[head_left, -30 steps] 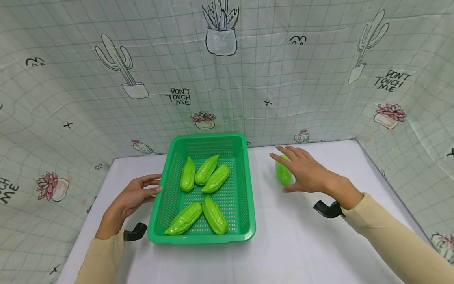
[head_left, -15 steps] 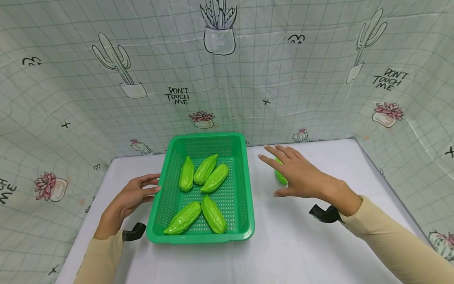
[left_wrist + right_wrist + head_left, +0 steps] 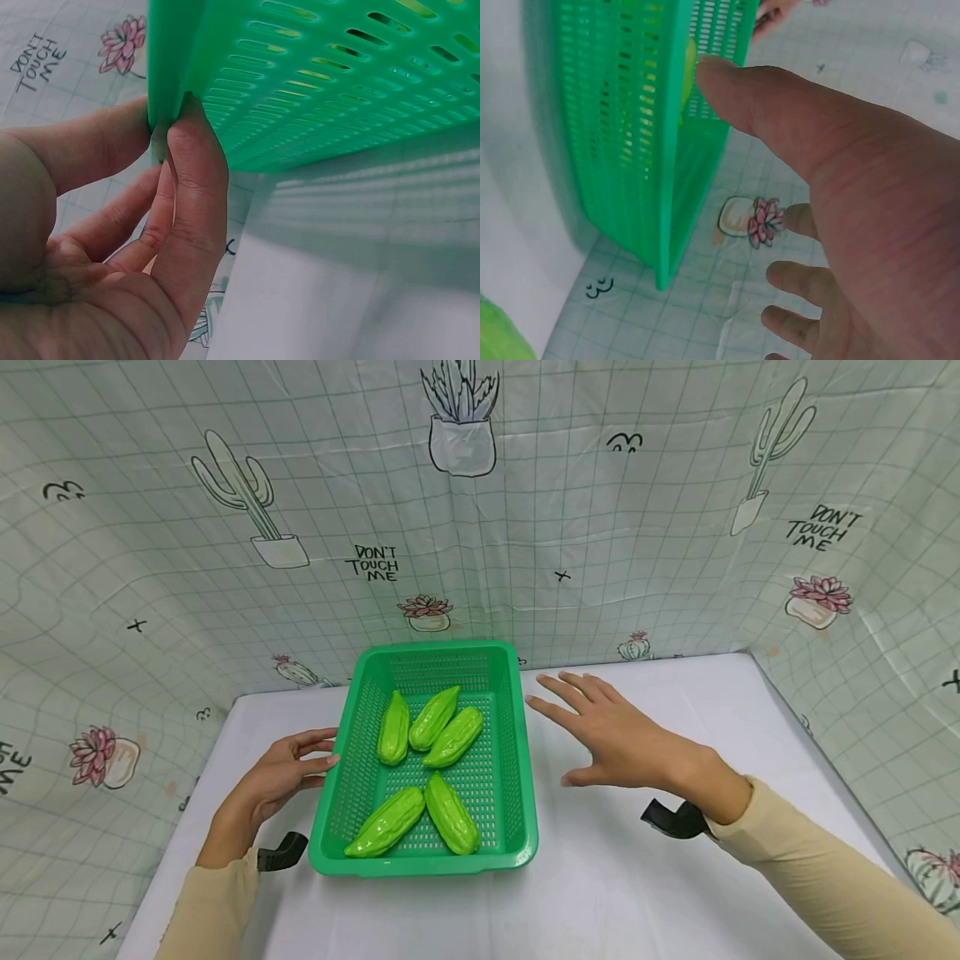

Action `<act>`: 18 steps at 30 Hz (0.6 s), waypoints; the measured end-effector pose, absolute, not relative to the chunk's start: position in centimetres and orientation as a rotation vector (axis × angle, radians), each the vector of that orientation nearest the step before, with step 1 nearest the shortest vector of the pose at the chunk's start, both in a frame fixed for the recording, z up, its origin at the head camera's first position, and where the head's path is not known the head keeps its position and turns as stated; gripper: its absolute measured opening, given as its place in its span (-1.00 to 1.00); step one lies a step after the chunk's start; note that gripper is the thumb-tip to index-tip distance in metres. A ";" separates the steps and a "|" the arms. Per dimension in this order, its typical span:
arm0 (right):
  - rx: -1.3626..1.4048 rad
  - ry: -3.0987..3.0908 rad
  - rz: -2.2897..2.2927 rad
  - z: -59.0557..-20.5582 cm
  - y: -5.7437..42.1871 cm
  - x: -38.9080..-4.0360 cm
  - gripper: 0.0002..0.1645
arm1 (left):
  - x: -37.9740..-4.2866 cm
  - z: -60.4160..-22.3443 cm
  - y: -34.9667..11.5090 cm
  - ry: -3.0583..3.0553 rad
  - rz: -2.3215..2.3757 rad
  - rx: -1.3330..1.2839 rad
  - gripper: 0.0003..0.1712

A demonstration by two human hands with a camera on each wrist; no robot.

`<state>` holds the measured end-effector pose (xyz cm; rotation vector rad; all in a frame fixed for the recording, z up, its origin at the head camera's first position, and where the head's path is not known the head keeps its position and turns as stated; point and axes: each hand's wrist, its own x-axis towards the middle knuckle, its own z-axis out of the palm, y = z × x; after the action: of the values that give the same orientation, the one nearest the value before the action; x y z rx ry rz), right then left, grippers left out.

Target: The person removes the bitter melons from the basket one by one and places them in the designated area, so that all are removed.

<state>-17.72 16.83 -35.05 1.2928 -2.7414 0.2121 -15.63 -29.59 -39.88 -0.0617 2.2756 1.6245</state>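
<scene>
A green plastic basket (image 3: 420, 865) with slotted walls stands on the white table. Inside lie several glossy, ribbed bitter melons (image 3: 452, 814). My left hand (image 3: 276, 778) pinches the basket's left rim (image 3: 166, 52) between thumb and forefinger, as the left wrist view shows. To the right of the basket, my right hand (image 3: 626, 739) hovers with its fingers spread and nothing in them, its fingertips close to the right rim. Another bitter melon (image 3: 502, 335) lies on the table at the lower left of the right wrist view; in the head view the right hand hides it.
A gridded cloth (image 3: 570, 510) printed with cacti hangs behind the table and along both sides. The white tabletop (image 3: 600, 893) shows in front of and to the right of the basket. Black mounts (image 3: 678, 820) sit at both wrists.
My right hand has moved left toward the basket, and the bitter melon beneath it has gone from partly visible to hidden in the head view. The left hand stays at the rim.
</scene>
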 end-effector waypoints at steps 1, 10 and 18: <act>1.300 -2.741 0.208 -35.0 16.6 -17.7 0.33 | -15.6 -39.9 -29.6 2.273 1.626 -0.060 -0.24; 1.393 -2.693 0.215 -34.4 14.2 -17.2 0.32 | -15.6 -39.9 -29.6 2.268 1.635 -0.080 -0.25; 1.453 -2.679 0.178 -34.4 12.5 -17.1 0.33 | -15.5 -39.7 -29.6 2.273 1.619 -0.083 -0.24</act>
<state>-17.12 12.47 -34.42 1.4529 -2.6786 0.1785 -15.55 -29.61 -39.75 -0.0828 2.2734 1.6191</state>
